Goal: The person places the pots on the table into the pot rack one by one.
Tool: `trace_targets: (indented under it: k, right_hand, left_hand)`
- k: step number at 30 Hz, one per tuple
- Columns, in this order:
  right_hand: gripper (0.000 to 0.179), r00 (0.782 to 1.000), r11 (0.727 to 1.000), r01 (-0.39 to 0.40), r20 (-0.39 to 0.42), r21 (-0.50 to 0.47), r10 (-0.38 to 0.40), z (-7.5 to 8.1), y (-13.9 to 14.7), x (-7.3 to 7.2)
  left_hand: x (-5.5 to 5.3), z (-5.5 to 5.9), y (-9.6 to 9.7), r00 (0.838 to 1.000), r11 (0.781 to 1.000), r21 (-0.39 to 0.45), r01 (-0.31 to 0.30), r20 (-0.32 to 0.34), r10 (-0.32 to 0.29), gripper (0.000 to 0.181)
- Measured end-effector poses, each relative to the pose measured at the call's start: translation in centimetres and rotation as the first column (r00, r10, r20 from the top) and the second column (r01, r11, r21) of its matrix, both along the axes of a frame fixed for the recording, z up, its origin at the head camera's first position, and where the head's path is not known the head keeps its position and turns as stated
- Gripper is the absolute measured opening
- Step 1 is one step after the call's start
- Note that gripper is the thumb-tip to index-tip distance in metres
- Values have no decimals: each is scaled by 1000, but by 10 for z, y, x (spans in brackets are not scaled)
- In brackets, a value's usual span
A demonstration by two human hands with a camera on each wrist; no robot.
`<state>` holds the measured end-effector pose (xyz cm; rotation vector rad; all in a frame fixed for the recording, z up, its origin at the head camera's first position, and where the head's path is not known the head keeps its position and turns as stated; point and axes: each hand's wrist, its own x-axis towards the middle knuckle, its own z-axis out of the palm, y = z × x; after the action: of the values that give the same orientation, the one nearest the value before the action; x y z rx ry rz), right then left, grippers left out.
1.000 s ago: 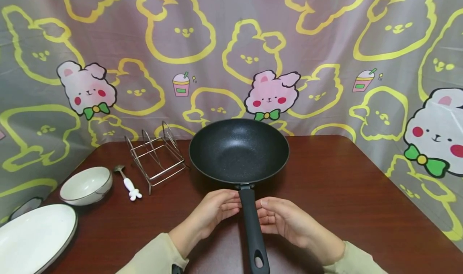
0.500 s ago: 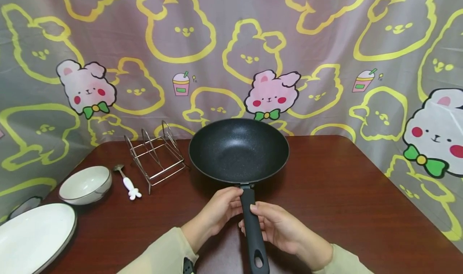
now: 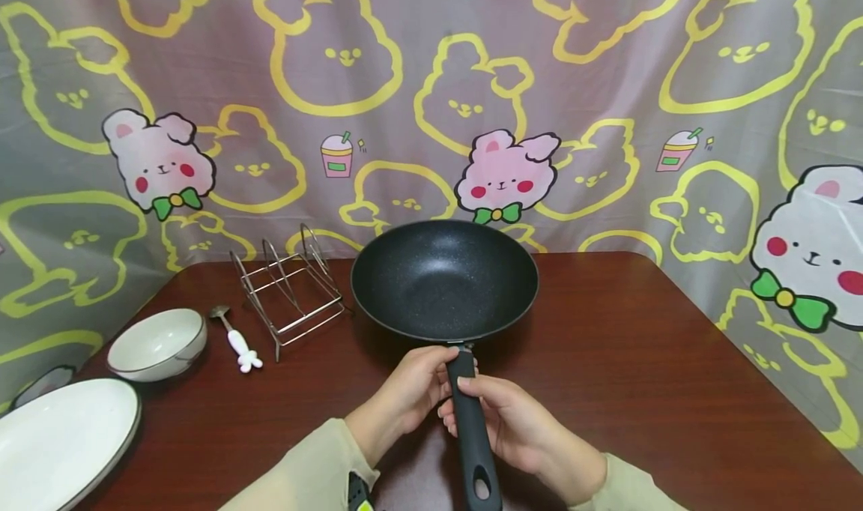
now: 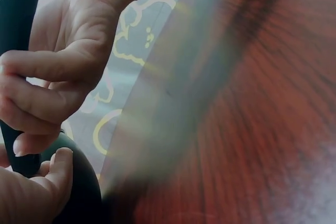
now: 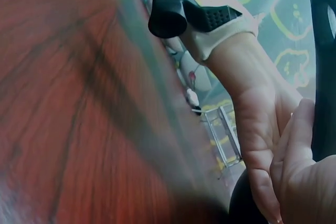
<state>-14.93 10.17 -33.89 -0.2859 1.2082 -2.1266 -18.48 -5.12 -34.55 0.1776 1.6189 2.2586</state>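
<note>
A black wok (image 3: 445,286) with a speckled inside rests mid-table in the head view. Its long black handle (image 3: 475,443) points toward the person. At the neck end, the left hand (image 3: 413,389) pinches the handle from the left, thumb on top and fingers underneath. Just below it, the right hand (image 3: 533,434) grips the handle from the right, thumb across the top. In the left wrist view, the right hand's fingers (image 4: 42,90) curl round the handle. The right wrist view shows the two hands overlapping under the handle.
A wire rack (image 3: 293,294) stands left of the wok. Farther left lie a spoon (image 3: 237,342) with a white handle, a small bowl (image 3: 158,345) and a large white oval plate (image 3: 64,443). A patterned curtain (image 3: 431,106) hangs behind the brown table (image 3: 640,361).
Both hands have closed in on the handle from its two sides and now hold it. The right thumb has come over the top. The wok stays in place.
</note>
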Motion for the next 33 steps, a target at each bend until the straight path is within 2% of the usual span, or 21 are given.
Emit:
trace_targets:
  k: [6,13,25,33]
  right_hand:
    - [20,1000,1000,3,10,16,-3,2,0,4]
    - [17,1000,1000,-22,0,-1,22,4,0,7]
    - [13,998,1000,-24,-58,4,24,3,-2,6]
    - [13,995,1000,-30,-94,-10,29,1,-4,6]
  left_hand:
    - [-1,3,-1,1000,1000,-1,22,6,-22,30]
    - [-1,5,0,1000,1000,-23,16,11,-16,30]
    - [-4,3,-2,1000,1000,20,13,1,-13,34]
    - [-4,3,-5,999,997,55,46,-18,-45,32]
